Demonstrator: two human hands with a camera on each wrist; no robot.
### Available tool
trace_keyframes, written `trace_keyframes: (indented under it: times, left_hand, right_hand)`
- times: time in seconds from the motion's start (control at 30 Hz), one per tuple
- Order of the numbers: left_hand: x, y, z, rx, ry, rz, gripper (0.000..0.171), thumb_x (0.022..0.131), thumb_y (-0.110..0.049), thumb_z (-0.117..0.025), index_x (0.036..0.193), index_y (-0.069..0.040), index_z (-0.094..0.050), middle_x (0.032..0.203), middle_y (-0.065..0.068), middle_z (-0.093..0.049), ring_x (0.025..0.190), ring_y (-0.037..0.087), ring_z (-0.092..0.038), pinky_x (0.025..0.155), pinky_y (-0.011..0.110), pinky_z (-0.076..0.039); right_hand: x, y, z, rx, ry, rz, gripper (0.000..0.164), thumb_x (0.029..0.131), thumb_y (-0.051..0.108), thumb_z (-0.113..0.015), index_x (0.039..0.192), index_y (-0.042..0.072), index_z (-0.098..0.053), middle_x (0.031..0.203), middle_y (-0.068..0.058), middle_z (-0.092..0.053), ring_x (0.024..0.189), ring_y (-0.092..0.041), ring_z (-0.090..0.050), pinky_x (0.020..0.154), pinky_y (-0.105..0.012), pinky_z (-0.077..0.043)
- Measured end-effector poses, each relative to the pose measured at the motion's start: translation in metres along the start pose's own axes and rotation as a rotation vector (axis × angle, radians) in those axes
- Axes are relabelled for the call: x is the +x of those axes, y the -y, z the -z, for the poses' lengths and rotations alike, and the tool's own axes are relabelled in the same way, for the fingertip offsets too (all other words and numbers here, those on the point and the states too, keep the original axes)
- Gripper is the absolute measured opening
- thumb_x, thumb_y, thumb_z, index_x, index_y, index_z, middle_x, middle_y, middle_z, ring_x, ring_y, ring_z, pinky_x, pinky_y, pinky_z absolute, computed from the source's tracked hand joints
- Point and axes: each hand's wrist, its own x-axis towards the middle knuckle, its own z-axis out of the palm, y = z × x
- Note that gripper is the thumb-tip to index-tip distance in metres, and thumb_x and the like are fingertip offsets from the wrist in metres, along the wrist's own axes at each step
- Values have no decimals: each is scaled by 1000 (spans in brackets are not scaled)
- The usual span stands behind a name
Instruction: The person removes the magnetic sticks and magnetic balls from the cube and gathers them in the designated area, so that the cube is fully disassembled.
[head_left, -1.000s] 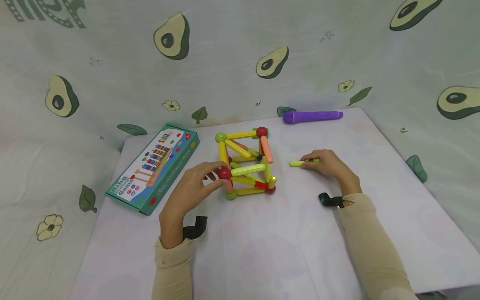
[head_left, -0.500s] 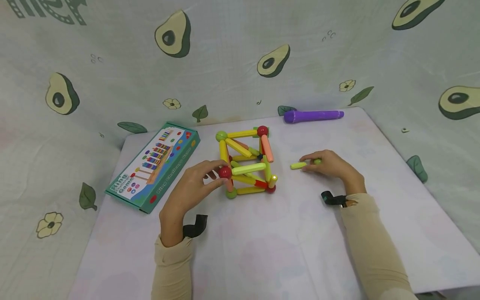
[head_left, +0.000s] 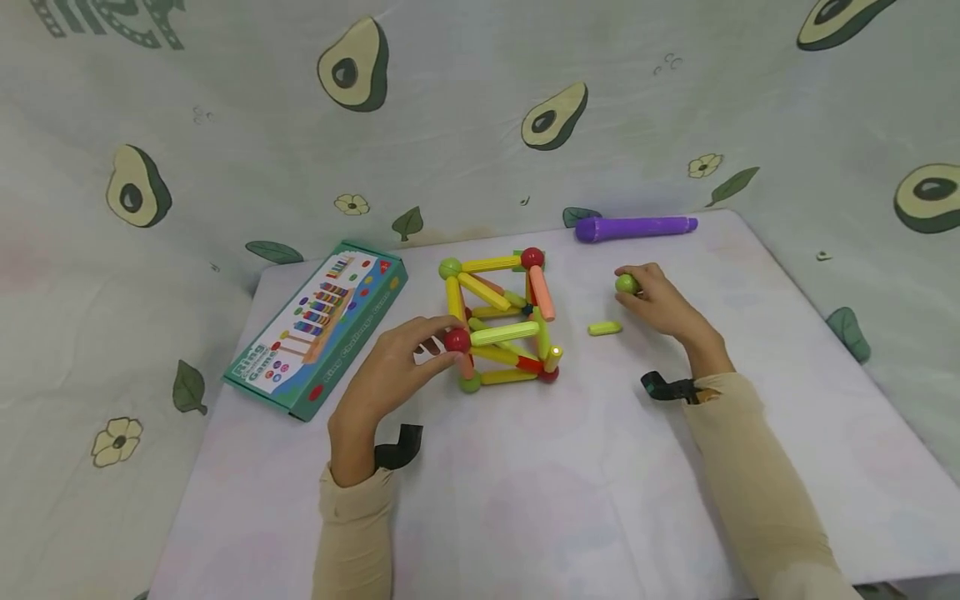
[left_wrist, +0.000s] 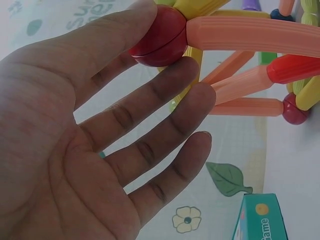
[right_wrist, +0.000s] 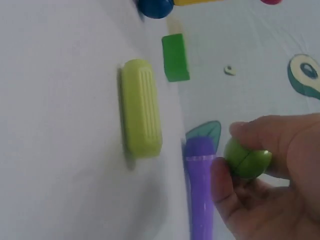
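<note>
With thumb and fingertips my left hand point(head_left: 397, 367) pinches a red ball point(head_left: 457, 339) at the near left upper corner of a frame built of sticks and balls. Yellow, lime and salmon sticks join red and green balls in that frame; a lime stick point(head_left: 504, 333) runs right from the pinched ball. In the left wrist view a salmon stick point(left_wrist: 250, 34) also meets the red ball point(left_wrist: 162, 37). My right hand point(head_left: 663, 308) holds a green ball point(head_left: 627, 284) to the right of the frame. A loose lime stick point(head_left: 604, 328) lies on the table between frame and right hand.
A teal game box point(head_left: 318, 329) lies left of the frame, close to my left hand. Along the back edge rests a purple microphone-shaped stick point(head_left: 636, 229). A green block point(right_wrist: 176, 57) appears behind the frame. Avocado-print cloth point(head_left: 450, 125) hangs behind the table.
My right hand has let go of the lime stick, which now lies on the table. It has moved a little away with the green ball. The left hand keeps its grip on the red ball.
</note>
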Motion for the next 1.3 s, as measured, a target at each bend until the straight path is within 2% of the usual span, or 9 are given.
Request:
trace_keyframes:
  times: [0.1,0.2,0.37,0.5,0.73,0.93,1.3]
  left_hand:
    - [-2,2,1,-13,-6,-3,56,92,-34,-74,143,-21,-56,123,-1,-64,103,20,-59,85,43,-54]
    - [-3,4,1,-20,-6,-3,57,92,-33,-75,144,-20,-56,124,-1,-64,104,21,-59,85,43,-54]
    - [-4,5,-1,-20,-1,-4,55,92,-33,-74,143,-21,-57,124,-2,-64,103,19,-59,86,40,-54]
    - [-4,4,-4,-23,0,-11,53,92,-33,-74,142,-22,-58,124,-4,-64,102,18,-59,88,42,-54]
    - [-8,5,-7,-12,-21,-8,53,91,-33,-75,141,-23,-59,120,-6,-65,100,15,-59,83,34,-53]
    - [-6,5,-6,-26,-34,-47,48,91,-30,-75,136,-25,-61,120,-8,-64,100,15,-60,86,35,-53]
    - [-1,0,-5,-20,-42,-63,49,91,-29,-76,138,-23,-60,120,-8,-64,99,14,-60,84,34,-53]
  right_hand:
    - [18,10,-1,-72,-90,19,47,100,16,-62,140,-5,-49,129,-28,-45,111,-40,-51,93,-53,-44]
    - [35,17,0,-98,-138,21,45,96,18,-69,134,-2,-56,125,-23,-56,107,-38,-57,87,-51,-48]
    - [61,18,3,-118,-160,11,39,92,14,-74,125,-2,-63,120,-23,-57,109,-41,-57,88,-52,-49]
    - [79,16,0,-114,-138,-12,40,89,12,-76,125,-2,-65,118,-23,-60,108,-40,-56,88,-52,-48]
    - [104,16,-13,-114,-80,-54,43,89,15,-76,125,-5,-61,118,-21,-63,108,-36,-56,95,-50,-46]
    - [119,17,-18,-150,-56,-35,39,89,11,-76,123,-5,-64,115,-22,-63,107,-35,-57,95,-49,-46]
    - [139,18,-27,-222,-10,-24,38,89,12,-74,122,-6,-64,114,-23,-63,107,-36,-56,98,-50,-44]
